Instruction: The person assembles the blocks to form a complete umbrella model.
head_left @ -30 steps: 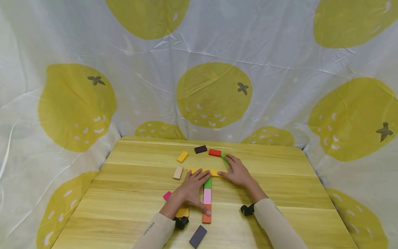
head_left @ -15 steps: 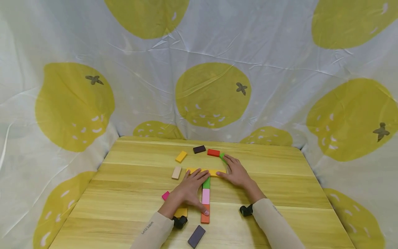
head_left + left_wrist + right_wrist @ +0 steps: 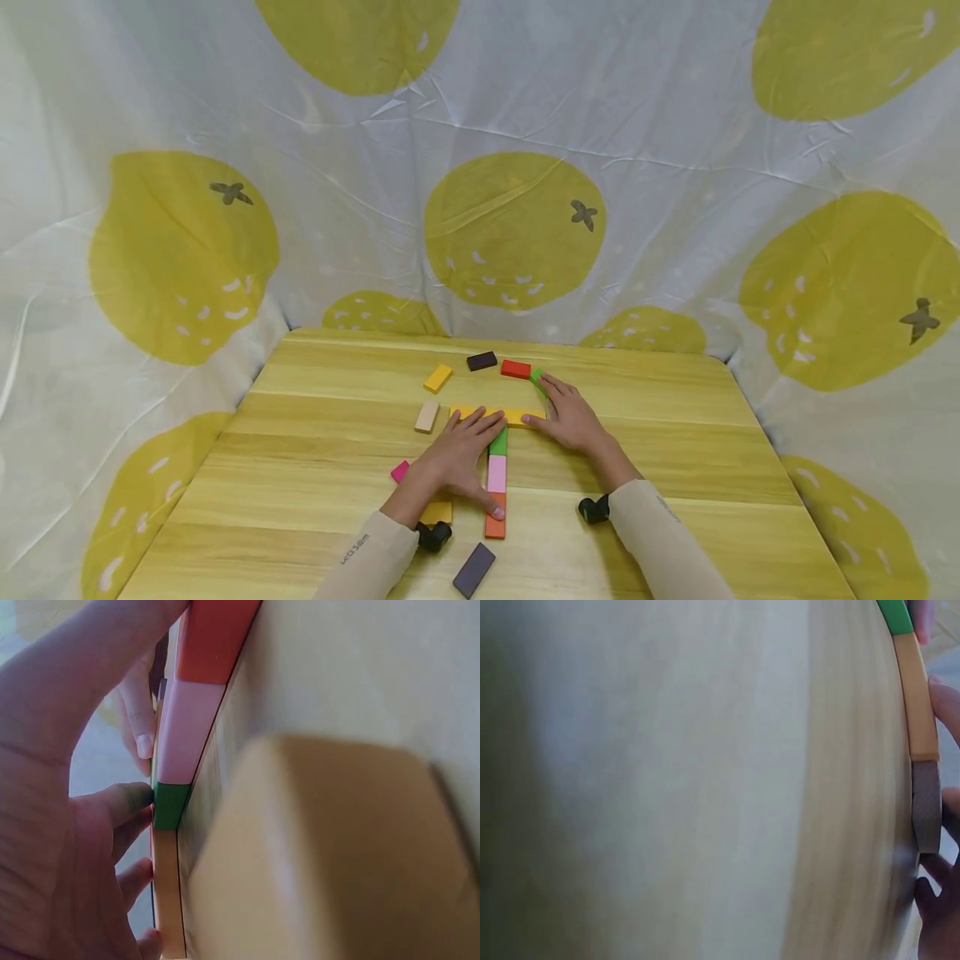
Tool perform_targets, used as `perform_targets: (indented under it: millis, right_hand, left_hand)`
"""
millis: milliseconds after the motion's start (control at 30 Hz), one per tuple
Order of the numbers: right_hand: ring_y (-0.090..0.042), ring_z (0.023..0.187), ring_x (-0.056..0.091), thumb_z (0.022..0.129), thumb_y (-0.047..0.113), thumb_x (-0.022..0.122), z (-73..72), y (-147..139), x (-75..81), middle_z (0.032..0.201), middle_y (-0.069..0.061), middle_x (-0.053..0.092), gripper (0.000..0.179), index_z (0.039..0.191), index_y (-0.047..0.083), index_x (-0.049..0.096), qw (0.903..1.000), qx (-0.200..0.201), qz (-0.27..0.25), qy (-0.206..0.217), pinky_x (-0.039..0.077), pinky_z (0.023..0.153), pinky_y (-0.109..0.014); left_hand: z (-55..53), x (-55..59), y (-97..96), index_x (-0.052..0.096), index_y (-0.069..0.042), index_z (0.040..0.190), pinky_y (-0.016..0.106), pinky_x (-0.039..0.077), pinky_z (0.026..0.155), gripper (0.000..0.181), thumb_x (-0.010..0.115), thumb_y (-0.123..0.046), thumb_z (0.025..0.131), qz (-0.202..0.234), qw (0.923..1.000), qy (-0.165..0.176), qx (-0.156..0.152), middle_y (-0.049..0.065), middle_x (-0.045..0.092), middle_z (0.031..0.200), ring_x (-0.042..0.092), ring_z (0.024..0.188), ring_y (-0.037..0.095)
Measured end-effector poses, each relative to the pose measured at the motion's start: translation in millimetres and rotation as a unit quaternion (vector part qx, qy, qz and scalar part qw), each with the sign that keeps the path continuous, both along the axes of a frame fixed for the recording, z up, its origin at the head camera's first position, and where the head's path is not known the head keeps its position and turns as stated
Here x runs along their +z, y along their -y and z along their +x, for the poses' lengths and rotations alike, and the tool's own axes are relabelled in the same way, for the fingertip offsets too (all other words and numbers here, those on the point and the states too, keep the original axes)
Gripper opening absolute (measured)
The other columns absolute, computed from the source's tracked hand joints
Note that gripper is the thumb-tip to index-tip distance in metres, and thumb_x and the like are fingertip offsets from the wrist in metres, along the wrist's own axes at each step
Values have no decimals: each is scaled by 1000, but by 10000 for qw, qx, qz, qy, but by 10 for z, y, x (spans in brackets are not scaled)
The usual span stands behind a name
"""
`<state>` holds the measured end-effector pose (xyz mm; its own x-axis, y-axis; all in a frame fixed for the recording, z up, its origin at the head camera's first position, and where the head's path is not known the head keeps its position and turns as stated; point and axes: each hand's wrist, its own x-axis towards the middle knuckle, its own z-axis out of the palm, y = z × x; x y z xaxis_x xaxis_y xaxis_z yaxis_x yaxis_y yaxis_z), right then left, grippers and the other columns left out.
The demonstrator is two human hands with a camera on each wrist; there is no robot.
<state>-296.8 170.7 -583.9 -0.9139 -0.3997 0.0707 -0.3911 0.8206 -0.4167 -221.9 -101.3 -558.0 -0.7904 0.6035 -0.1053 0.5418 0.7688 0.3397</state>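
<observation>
My left hand (image 3: 459, 458) spreads over a T-shaped layout of flat blocks. Its thumb lies on the orange-red block (image 3: 495, 527), its fingertips on the green block (image 3: 498, 442) and the yellow crossbar (image 3: 516, 414). Between those, a pink block (image 3: 497, 473) continues the stem. My right hand (image 3: 576, 419) has its thumb at the crossbar's right end, while its fingers reach a light green block (image 3: 536, 377) beyond. A grey-brown block (image 3: 927, 806) adjoins the crossbar's end in the right wrist view, beside the right fingers; in the head view that hand mostly hides it.
An arc of loose blocks surrounds the T: red (image 3: 516, 369), black (image 3: 482, 361), yellow (image 3: 438, 378) and beige (image 3: 427, 417). By the left forearm lie a magenta block (image 3: 400, 472) and an amber block (image 3: 439, 512). A dark grey block (image 3: 475, 571) is in front. A lemon-print curtain (image 3: 667, 250) backs the table.
</observation>
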Motion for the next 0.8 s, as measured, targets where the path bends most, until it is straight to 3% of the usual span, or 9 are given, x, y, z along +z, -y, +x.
perform_targets:
  millis: [200,433,567,667,800]
  right_hand:
    - [-40,152,33,94,67,59,16,1,12,170,-8,29,92,163,13,32,10000,-22,50,68,35,120,-61]
    - [-39,152,33,93,69,58,-20,2,-3,171,-6,27,93,164,16,30,10000,-44,14,72,35,119,-61]
    - [-41,151,34,93,68,59,-26,-3,-4,171,-6,27,92,164,16,31,9999,-34,-62,127,36,118,-62]
    - [-41,152,33,93,67,60,-16,-5,-2,171,-5,26,92,164,16,30,9996,-38,-99,247,34,119,-62]
    - [-42,151,33,93,66,60,7,-9,1,171,-5,27,91,164,16,31,9996,-43,-140,244,33,119,-62]
  left_hand:
    - [20,-12,17,21,-22,166,60,7,129,140,74,-91,57,136,9999,-36,-70,-5,15,174,10,162,28]
    - [-44,77,242,29,-22,164,52,14,130,120,79,-77,70,1066,9943,-20,1,-9,25,171,18,161,23]
    - [-120,129,475,37,-22,161,54,27,126,105,82,-66,77,1479,9886,-111,272,-6,32,168,27,157,27]
    - [-165,151,656,41,-22,160,54,35,122,97,82,-60,80,1556,9861,-105,577,-3,36,166,33,154,29]
    - [-224,137,868,45,-18,157,55,36,121,93,84,-55,81,1607,9835,-23,829,5,40,164,37,152,32]
